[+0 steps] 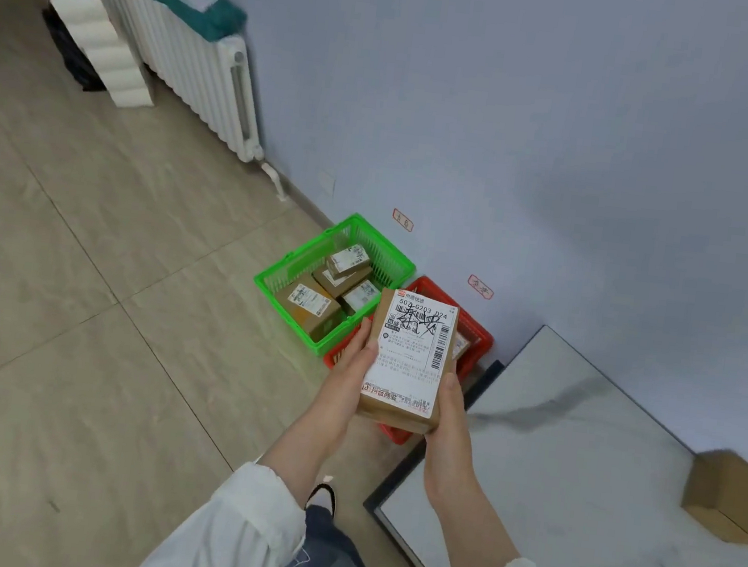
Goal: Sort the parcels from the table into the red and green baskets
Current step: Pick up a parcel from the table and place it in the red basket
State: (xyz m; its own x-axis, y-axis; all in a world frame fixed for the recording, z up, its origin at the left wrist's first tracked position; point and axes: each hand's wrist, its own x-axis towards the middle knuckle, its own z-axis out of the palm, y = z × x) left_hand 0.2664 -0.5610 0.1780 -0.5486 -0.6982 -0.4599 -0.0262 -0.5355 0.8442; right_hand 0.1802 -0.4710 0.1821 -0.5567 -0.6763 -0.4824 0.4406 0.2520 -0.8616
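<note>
I hold a brown cardboard parcel [408, 357] with a white shipping label facing up, gripped from both sides: my left hand [348, 373] on its left edge, my right hand [450, 413] on its right edge and lower corner. The parcel hovers above the red basket [474, 327], which stands on the floor by the wall and is mostly hidden behind it. Beside it on the left, the green basket [280, 272] holds several labelled cardboard parcels. Another brown parcel [728, 496] lies on the marble-patterned table [577, 446] at the right.
A white radiator [179, 56] runs along the wall with a teal mailer bag [199, 4] on top. Stacked white rolls [101, 42] and bags stand at the far left. Small red labels [402, 220] are stuck on the wall above the baskets. Beige floor tiles spread to the left.
</note>
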